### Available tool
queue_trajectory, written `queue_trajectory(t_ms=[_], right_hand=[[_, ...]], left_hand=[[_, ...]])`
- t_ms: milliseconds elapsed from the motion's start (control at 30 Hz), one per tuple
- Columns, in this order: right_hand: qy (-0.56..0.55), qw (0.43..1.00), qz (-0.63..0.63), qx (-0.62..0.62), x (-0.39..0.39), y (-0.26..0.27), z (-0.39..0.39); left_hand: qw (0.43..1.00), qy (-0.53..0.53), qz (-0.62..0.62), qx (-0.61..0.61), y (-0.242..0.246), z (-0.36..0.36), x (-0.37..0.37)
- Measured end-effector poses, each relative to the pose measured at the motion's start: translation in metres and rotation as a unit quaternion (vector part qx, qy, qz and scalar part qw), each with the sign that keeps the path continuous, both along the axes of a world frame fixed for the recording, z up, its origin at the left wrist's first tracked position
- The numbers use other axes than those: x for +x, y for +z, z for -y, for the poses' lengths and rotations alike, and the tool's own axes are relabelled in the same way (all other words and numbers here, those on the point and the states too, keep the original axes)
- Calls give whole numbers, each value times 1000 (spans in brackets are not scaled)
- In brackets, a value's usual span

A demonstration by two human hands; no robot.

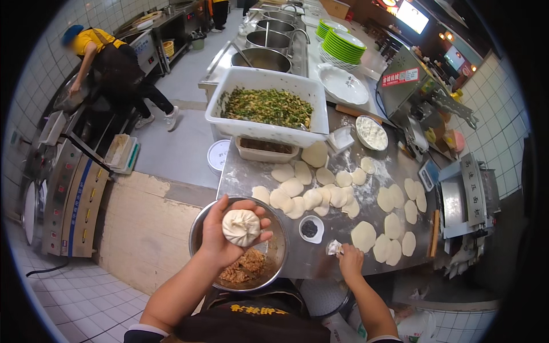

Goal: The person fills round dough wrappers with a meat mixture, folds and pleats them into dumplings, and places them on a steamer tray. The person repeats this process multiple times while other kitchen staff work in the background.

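Note:
A pleated, closed dough bun [241, 227] rests in my left hand [229, 236], palm up with the fingers curled around it, above a steel bowl [281, 261] of minced filling [243, 266]. My right hand [351, 260] pinches a crumpled white piece [334, 247], perhaps tissue or cloth, at the front of the steel table [300, 266]. A small white dish [318, 227] with dark contents stands between the hands. Round dough wrappers [312, 199] lie in overlapping groups behind the dish, and more wrappers [363, 236] lie on the right.
A white tub [266, 133] of chopped green filling stands at the back over a smaller container [266, 154]. A flour bowl [372, 133], a wooden rolling pin [435, 233] and a dough machine [467, 193] are to the right. A co-worker [111, 64] bends at the far left.

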State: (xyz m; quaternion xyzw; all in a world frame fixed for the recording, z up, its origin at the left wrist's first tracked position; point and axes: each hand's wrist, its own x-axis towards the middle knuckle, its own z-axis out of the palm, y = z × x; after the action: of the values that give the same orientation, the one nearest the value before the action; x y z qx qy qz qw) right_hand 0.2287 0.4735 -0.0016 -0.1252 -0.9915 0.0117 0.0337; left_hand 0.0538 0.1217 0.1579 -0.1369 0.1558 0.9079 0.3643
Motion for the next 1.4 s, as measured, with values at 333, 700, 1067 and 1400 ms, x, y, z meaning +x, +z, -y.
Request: queue_trajectory(t_ms=[333,700,1067,1400], right_hand=[[-95,994,33,-33,-8,-43,21],[-53,991,8,120,-5,-25,21],[56,969,23,239,-21,-40,26],[216,953,-6,213,-29,-40,2]], left_hand=[[999,29,-8,-12,-6,-13,11],[997,55,46,-40,-13,-2,12],[998,42,35,-10,-22,-4,19],[998,56,10,-11,-19,-7,16]])
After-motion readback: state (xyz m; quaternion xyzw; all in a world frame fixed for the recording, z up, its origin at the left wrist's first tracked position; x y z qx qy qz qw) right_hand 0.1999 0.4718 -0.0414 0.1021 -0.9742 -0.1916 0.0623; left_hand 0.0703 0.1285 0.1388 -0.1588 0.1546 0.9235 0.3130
